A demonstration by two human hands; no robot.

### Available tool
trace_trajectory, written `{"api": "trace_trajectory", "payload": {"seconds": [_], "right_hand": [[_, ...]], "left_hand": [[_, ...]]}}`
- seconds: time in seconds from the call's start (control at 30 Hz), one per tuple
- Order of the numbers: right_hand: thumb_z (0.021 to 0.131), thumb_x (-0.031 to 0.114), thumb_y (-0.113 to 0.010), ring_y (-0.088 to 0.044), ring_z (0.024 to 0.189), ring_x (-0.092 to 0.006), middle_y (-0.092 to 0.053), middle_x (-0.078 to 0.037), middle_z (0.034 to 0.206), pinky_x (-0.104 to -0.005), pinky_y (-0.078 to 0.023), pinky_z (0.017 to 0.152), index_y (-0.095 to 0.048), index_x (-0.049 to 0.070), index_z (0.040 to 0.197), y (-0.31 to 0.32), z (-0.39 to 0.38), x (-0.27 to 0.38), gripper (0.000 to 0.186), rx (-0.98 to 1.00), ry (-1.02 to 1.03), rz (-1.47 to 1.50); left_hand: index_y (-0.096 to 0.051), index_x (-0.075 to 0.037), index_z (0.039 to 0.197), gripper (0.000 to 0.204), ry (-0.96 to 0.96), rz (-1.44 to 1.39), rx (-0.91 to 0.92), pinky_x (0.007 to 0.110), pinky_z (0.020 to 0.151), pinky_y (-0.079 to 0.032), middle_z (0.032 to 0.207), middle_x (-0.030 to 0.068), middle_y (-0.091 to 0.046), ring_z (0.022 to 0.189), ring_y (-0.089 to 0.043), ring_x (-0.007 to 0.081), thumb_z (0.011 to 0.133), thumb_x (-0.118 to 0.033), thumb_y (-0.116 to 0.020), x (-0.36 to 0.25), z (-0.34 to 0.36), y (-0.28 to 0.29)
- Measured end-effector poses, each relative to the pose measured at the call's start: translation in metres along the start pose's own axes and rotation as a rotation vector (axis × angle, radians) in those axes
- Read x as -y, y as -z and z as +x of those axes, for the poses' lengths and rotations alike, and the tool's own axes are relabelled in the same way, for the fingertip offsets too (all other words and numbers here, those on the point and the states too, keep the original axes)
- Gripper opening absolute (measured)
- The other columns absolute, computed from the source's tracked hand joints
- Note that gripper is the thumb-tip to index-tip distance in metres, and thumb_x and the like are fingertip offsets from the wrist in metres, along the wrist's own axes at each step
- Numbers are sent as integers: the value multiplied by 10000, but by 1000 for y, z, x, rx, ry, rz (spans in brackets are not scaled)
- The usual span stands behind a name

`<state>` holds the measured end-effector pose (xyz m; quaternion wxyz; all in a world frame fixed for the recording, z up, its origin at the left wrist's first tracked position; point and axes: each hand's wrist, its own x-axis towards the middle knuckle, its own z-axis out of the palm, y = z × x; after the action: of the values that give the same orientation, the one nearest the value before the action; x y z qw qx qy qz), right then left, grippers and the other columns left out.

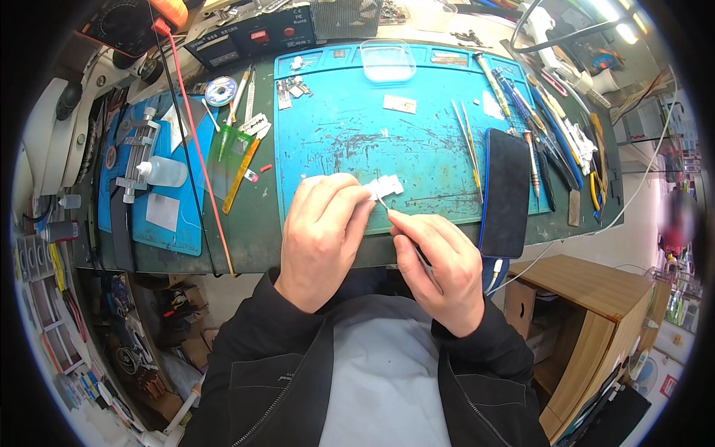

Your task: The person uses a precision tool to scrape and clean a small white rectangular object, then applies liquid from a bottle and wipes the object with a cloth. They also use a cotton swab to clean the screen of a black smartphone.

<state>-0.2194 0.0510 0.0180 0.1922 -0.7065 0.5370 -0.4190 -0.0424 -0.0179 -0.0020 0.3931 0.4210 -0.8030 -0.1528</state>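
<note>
Over the near edge of the blue work mat (pixel 342 134), my left hand (pixel 324 227) is closed, pinching a small white blocky part (pixel 386 185). My right hand (pixel 441 261) grips a thin, slender tool (pixel 383 201) like a pen. The tool's fine tip reaches to the underside of the white part; whether it touches cannot be made out. Most of the tool is hidden in my fingers, so its exact kind does not show. Close to the right hand lies a dark smartphone (pixel 505 195) with a blue edge. A pair of golden tweezers (pixel 471 145) rests left of the phone.
Pliers, screwdrivers and brushes crowd the right (pixel 555 134). A clear plastic tray (pixel 388 62) stands at the mat's far edge, near a small metal plate (pixel 400 103). On the left are a white bottle (pixel 165 171), a metal clamp (pixel 140 153) and a red cable (pixel 195 138) crossing the bench.
</note>
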Motion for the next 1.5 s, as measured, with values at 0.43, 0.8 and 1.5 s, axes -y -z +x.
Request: {"api": "trace_trajectory", "payload": {"seconds": [0.43, 0.8, 1.5], "right_hand": [[875, -78, -728, -715, 845, -333, -727, -180, 996, -403, -587, 755, -704, -68, 1180, 5, -9, 4, 306, 6, -21, -9], [884, -74, -733, -731, 854, -317, -741, -187, 1021, -390, -590, 758, -715, -71, 1210, 7, -16, 4, 326, -55, 12, 41], [887, -57, -756, -728, 877, -331, -739, -178, 1038, -401, -595, 765, -711, -60, 1218, -9, -2, -1, 335, -26, 8, 30]], "left_hand": [[-723, -35, 973, 204, -1, 15, -17, 400, 848, -544, 1024, 83, -722, 960, -671, 298, 817, 27, -839, 0, 0, -2], [-708, -43, 1085, 326, 31, -20, 14, 403, 876, -547, 1095, 95, -734, 1009, -671, 311, 803, 16, -861, 1, -2, 3], [-705, -50, 1010, 252, 24, -23, -8, 395, 876, -546, 1057, 87, -741, 1005, -682, 299, 818, 49, -835, 3, -4, 2]]}}
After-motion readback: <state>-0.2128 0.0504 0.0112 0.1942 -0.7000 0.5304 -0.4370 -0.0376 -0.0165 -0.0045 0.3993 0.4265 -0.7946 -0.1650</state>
